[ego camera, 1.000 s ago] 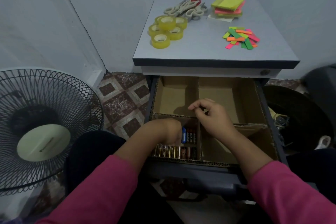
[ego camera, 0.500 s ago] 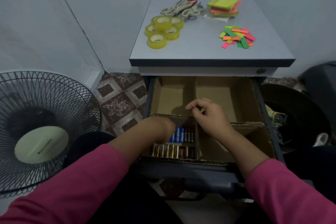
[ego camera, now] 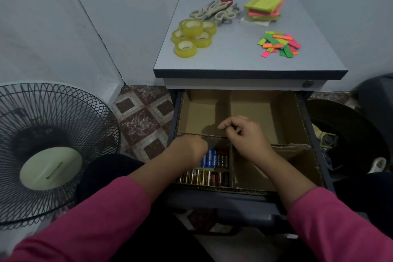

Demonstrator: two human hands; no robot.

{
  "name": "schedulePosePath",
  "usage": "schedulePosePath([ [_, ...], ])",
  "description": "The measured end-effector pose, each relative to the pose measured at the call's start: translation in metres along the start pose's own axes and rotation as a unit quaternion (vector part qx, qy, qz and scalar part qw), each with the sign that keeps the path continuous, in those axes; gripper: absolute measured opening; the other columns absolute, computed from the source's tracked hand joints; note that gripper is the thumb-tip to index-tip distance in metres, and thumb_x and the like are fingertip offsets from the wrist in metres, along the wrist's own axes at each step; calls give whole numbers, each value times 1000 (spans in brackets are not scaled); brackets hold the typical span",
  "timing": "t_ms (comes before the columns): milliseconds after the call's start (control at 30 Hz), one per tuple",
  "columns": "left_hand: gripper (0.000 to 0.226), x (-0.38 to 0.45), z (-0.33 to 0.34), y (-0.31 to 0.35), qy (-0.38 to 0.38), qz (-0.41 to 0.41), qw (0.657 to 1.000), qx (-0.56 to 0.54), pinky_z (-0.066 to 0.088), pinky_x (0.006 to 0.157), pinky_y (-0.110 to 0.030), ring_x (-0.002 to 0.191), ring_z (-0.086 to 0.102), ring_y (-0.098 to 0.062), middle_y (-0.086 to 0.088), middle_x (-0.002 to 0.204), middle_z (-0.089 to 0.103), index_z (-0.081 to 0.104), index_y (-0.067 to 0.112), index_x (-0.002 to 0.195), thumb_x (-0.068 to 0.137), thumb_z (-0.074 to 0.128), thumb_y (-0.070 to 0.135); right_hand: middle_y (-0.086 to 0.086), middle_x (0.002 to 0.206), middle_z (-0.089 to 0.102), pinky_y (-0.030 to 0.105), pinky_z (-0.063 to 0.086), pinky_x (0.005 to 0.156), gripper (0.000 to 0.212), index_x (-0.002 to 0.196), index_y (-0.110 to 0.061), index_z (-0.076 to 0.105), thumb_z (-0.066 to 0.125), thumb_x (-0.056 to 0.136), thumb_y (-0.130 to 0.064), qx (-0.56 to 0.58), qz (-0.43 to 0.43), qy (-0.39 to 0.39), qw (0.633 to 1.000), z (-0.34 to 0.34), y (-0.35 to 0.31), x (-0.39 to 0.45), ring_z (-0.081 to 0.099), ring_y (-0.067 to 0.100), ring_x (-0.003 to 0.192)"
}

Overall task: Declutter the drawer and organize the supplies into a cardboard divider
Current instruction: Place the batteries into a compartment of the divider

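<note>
Left hand [ego camera: 188, 151] reaches down among batteries [ego camera: 212, 160]; fingers hidden.

No text, label or brand is legible anywhere; print on the batteries [ego camera: 213, 158] is too blurred.

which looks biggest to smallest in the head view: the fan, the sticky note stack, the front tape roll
1. fan, nearer the camera, which inflates it
2. sticky note stack
3. front tape roll, close to the stack, so that order is unsure
</note>
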State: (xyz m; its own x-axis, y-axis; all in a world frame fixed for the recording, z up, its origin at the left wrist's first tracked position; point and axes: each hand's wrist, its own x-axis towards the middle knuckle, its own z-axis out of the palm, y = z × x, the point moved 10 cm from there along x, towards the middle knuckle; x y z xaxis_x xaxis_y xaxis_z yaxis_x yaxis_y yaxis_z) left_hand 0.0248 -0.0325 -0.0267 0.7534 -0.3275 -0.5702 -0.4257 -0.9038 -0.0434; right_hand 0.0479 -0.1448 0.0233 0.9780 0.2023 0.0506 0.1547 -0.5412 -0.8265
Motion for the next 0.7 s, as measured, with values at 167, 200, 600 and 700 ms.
schedulePosePath([
  [167,24,0,-5,9,-10,4,1000,-17,43,71,-29,76,50,-16,-3,86,54,59,10,88,94,57,33,-22,96,57,26,47,78,23,87,-36,65,54,92,-15,0,-1,8,1000,-1,0,1,55,2,95],
  [200,28,0,-7,11,7,11,1000,-15,42,70,-29,75,49,-15,-2,84,53,59,10,89,94,55,37,-22,96,57,27,47,78,24,87,-36,65,54,92,-15,-1,-1,8,1000,-1,0,1,55,2,95],
  [600,23,5,-4,29,58,56,995,-61,42,68,-30,90,63,-24,-9,95,65,63,10,92,94,56,31,-16,98,60,26,46,81,23,88,-34,66,54,92,-15,-10,-9,12,1000,-3,-2,0,55,5,98],
  [700,28,6,-3,26,43,45,995,-74,42,70,-30,93,63,-24,-10,97,65,64,10,95,94,56,36,-16,98,60,21,44,78,23,88,-33,66,54,92,-13,-4,-7,11,1000,-3,-3,-1,54,4,98],
])
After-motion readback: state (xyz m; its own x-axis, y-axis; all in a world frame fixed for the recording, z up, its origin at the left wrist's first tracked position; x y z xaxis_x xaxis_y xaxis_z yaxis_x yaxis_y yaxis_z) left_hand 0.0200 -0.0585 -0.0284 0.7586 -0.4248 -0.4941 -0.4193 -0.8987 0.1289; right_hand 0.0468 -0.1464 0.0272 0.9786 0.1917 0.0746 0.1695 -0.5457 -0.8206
